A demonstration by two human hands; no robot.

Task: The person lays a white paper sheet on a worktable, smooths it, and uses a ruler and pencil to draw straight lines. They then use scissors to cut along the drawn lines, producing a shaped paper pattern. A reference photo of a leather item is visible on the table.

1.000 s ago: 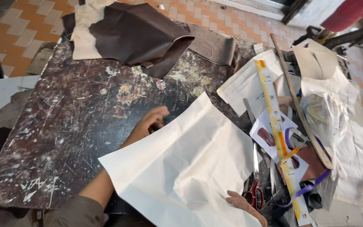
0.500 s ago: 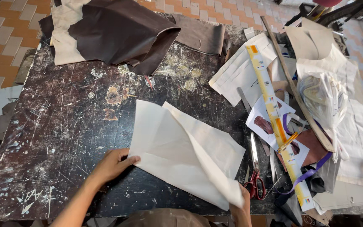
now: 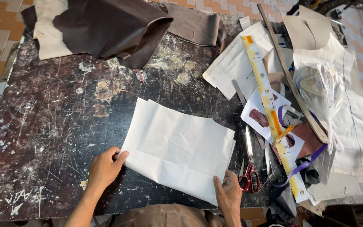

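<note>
1. Filling most of the view, a dark scratched worktable carries everything else.
2. A dark brown leather hide lies folded at the far edge, with a smaller brown piece beside it.
3. A folded sheet of white paper lies flat near the front edge, between the two hands.
4. A heap of pale paper patterns and a crumpled clear plastic bag crowd the right side; what the bag holds cannot be told.
5. A long yellow ruler runs diagonally through that heap, beside a wooden stick.
6. The left hand rests at the sheet's left corner, fingers loosely together and pressed flat on its edge, not clenched.
7. The right hand presses the sheet's near right corner, fingers spread and flat on the paper, grasping nothing.
8. Red-handled scissors lie just beside the right hand, blades pointing away, apart from the sheet.
</note>
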